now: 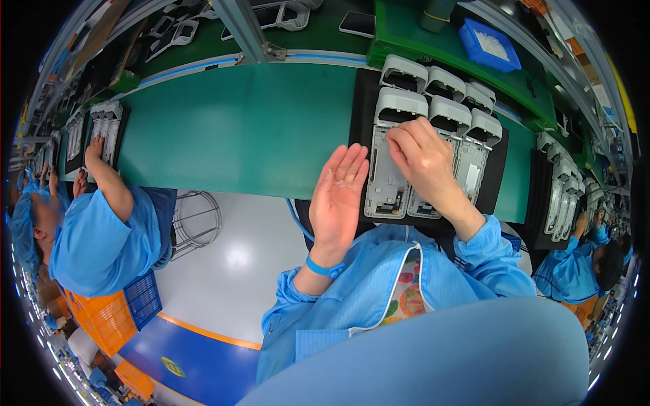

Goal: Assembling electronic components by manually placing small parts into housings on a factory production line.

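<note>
My left hand (336, 206) is turned palm up, its fingers stretched out flat, just left of a row of grey plastic device housings. A few tiny clear pieces (343, 183) lie on its fingers, too small to name. Over the leftmost front housing (384, 172), my right hand (426, 162) is closed with thumb and fingertips pinched together. Whatever is between those fingertips is hidden. Each housing has a raised, hollow head at its far end and a long flat body. My right hand covers part of the middle housing (449, 115); another housing (474, 159) stands to its right.
The housings rest on a black mat (363, 101) on the green bench (237, 128). Behind them, a green raised shelf (406, 44) carries a blue bin (489, 46) of small whitish parts. Co-workers in blue smocks sit left (101, 237) and right (572, 271). A wire stool (196, 223) stands at left.
</note>
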The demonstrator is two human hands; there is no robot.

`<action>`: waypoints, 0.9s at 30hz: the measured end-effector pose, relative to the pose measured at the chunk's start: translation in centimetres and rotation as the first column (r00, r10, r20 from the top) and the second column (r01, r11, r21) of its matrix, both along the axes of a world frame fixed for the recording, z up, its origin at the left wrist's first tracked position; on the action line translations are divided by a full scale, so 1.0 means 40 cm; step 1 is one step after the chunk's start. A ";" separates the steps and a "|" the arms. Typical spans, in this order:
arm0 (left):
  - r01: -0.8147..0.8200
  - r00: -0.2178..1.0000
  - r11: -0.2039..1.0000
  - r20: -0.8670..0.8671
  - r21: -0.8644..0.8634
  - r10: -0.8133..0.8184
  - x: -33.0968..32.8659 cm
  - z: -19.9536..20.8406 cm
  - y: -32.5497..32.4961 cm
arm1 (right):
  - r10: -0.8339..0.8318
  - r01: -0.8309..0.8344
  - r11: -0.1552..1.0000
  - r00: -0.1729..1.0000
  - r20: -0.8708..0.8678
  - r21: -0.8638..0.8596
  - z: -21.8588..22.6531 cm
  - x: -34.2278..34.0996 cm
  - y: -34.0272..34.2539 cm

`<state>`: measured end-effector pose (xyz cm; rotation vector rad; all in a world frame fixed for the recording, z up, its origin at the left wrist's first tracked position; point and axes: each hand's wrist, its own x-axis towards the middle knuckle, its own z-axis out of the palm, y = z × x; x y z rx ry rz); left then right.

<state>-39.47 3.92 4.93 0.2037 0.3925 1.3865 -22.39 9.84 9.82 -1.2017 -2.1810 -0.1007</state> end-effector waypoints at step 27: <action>0.084 0.993 0.995 -0.079 -0.048 -0.088 -0.018 -0.057 0.021 | 0.154 -0.097 0.984 0.882 0.446 -0.147 0.021 0.004 0.012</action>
